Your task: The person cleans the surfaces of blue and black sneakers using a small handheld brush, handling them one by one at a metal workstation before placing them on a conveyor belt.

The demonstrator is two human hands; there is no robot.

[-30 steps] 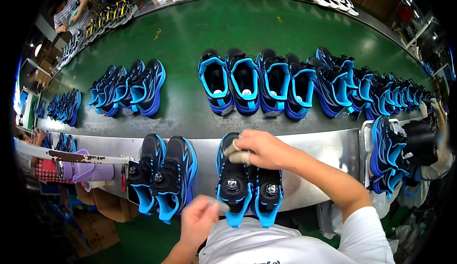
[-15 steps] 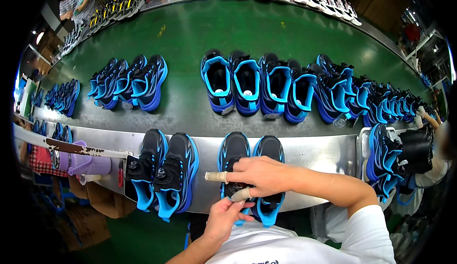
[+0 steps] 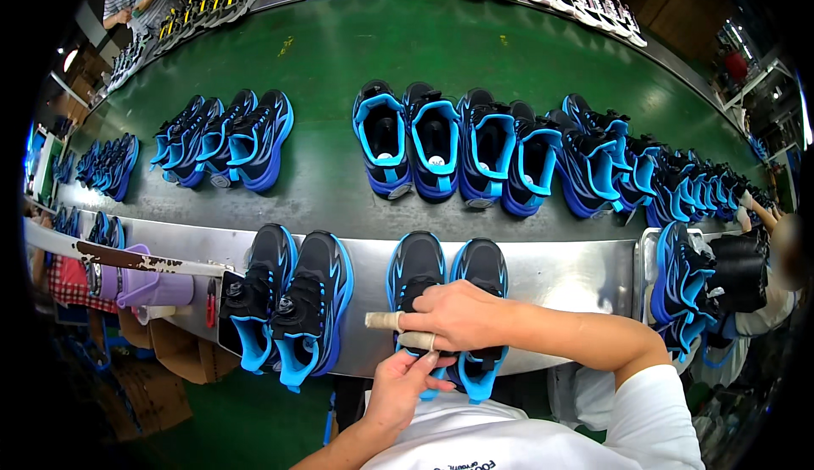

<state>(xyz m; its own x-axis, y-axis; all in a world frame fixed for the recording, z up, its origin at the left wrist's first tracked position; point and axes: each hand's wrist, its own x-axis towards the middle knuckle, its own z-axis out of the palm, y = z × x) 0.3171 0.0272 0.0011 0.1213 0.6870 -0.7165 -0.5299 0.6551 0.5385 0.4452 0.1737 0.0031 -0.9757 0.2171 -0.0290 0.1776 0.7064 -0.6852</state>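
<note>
black-and-blue sneaker pair (image 3: pixel 448 288) lies long axis twelve-to-six, toes at twelve. right hand (image 3: pixel 449 317) curls over the tongues; left hand (image 3: pixel 405 389), at six, pinches the collar.

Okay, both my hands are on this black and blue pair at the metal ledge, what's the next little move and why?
Probably slide the left hand further under the heel of the left shoe to steady it. The right hand lies across the openings of both shoes, its taped fingers pointing left, while the left hand only touches the near edge. The heels overhang the metal ledge.
</note>
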